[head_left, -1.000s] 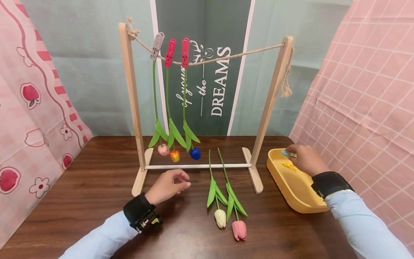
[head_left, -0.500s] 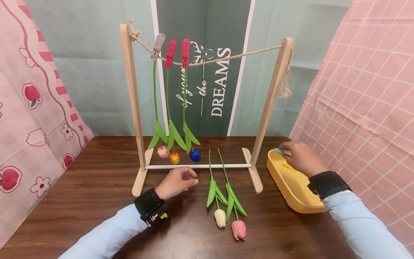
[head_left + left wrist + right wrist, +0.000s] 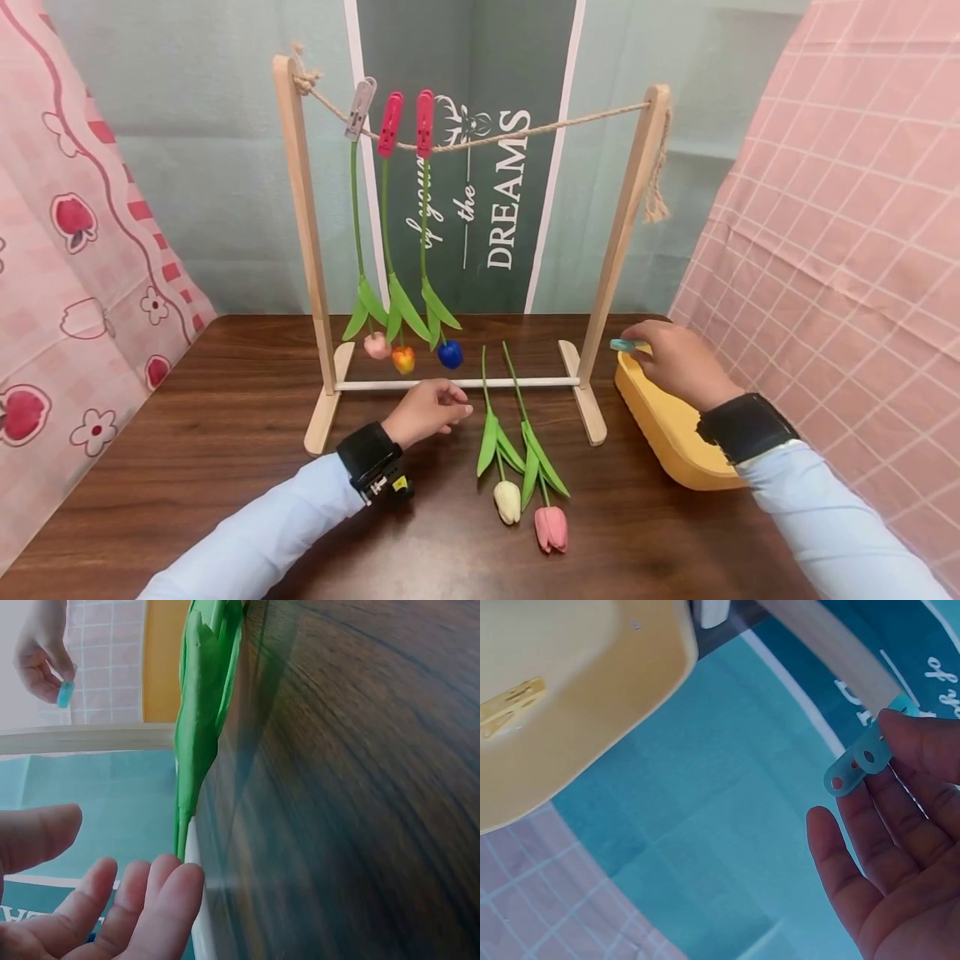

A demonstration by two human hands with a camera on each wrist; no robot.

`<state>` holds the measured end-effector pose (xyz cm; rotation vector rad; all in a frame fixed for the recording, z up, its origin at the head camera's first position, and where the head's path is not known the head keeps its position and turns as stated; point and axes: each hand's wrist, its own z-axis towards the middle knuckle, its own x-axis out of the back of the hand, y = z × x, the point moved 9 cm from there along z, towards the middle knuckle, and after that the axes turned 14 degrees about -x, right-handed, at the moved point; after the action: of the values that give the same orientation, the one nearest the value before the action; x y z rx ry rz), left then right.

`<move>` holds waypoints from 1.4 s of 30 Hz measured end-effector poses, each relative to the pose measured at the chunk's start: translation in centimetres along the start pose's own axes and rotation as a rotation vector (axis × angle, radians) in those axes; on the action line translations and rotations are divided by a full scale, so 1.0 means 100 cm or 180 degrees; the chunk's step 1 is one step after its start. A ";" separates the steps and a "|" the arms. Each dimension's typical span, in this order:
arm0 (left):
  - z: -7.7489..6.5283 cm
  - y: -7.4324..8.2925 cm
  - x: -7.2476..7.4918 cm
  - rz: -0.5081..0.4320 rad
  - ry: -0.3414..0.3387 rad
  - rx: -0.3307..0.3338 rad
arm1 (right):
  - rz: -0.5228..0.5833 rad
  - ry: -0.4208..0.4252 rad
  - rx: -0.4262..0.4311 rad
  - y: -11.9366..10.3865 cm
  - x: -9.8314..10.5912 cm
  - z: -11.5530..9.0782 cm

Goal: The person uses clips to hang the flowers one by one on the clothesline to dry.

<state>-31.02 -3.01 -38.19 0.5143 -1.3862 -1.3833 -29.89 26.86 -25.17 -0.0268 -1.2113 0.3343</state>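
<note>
Between thumb and fingers my right hand (image 3: 678, 360) pinches a light-blue clothespin (image 3: 866, 754), held above the left rim of the yellow tray (image 3: 652, 429). My left hand (image 3: 426, 412) is over the table in front of the rack's white bar, fingers loosely bent and holding nothing. To its right lie a white tulip (image 3: 507, 502) and a pink tulip (image 3: 551, 529), their stems reaching over the bar. On the rope (image 3: 540, 129), a grey clothespin (image 3: 361, 110) and two red clothespins (image 3: 390, 125) hold three tulips upside down: pale pink, orange and blue (image 3: 450, 354).
A wooden rack (image 3: 302, 225) stands on the brown table (image 3: 225, 400), its right post (image 3: 622, 250) between the rope and the tray. A yellow clothespin (image 3: 511, 706) lies in the tray. Pink cloth (image 3: 817, 208) hangs at the right.
My right hand has lifted the light-blue clothespin from inside the tray and carried it left to the rim. My left hand has moved right, toward the lying tulips.
</note>
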 end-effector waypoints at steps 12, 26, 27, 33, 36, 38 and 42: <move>0.017 -0.015 -0.021 -0.0289 0.0240 0.0263 | 0.0038 -0.0005 0.0259 -0.033 -0.005 0.000; 0.028 -0.032 -0.031 -0.0430 0.0372 0.0484 | 0.0071 0.0050 0.0494 -0.061 -0.015 -0.007; 0.029 -0.033 -0.031 -0.0442 0.0389 0.0488 | 0.0062 0.0047 0.0489 -0.062 -0.015 -0.008; 0.033 -0.041 -0.035 -0.0625 0.0453 0.0551 | 0.0080 0.0016 0.0527 -0.069 -0.022 -0.007; 0.035 -0.043 -0.037 -0.0699 0.0453 0.0580 | 0.0090 0.0012 0.0604 -0.074 -0.024 -0.008; 0.036 -0.044 -0.038 -0.0715 0.0458 0.0589 | 0.0087 0.0018 0.0650 -0.078 -0.025 -0.009; 0.037 -0.044 -0.039 -0.0768 0.0480 0.0631 | 0.0097 0.0044 0.0700 -0.082 -0.027 -0.008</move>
<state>-34.49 0.96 -42.74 0.9234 -1.3779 -1.3718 -28.04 18.49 -26.35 0.1424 -1.1556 0.4915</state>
